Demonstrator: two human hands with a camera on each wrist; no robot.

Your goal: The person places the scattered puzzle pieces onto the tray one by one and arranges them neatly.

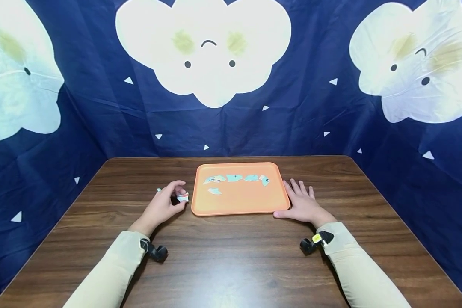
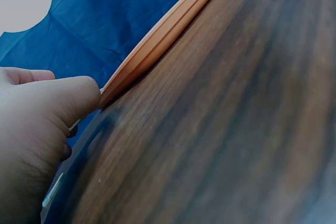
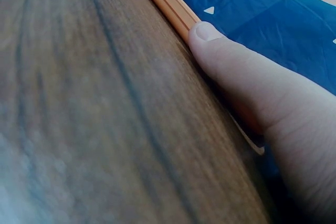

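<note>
My left hand is at the left of an orange tray, pinching a torn paper piece with red and pale blue on it between thumb and fingers. In the left wrist view the thumb hides most of that piece. Fingers spread, my right hand rests against the tray's right edge. Its thumb touches the tray's rim in the right wrist view. On the tray several pale blue torn pieces lie in a row along the back, with a single piece in front of them.
Another pale scrap shows behind my left hand, partly hidden by it. The tray sits on a brown wooden table. Behind the table hangs a dark blue curtain with white cloud shapes.
</note>
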